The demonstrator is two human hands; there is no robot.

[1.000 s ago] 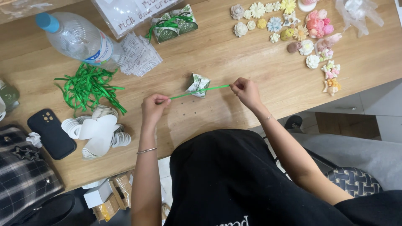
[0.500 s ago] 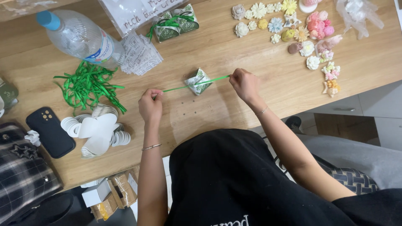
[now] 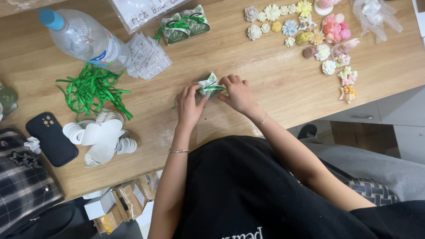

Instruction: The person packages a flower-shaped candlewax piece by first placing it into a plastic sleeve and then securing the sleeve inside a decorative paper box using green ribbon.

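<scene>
Head view, steeply downward (near) over table (image 3: pixel 274 95)

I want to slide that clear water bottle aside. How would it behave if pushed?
The water bottle lies on its side on the table, so it would likely roll. It looks mostly empty, so probably light. Its thin clear plastic may dent when squeezed.

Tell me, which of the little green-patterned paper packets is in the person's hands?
The small packet at the table's middle, pinched between the left hand and right hand, green ribbon crossing it. The other packet lies untouched, already tied, at the table's far edge.
</scene>
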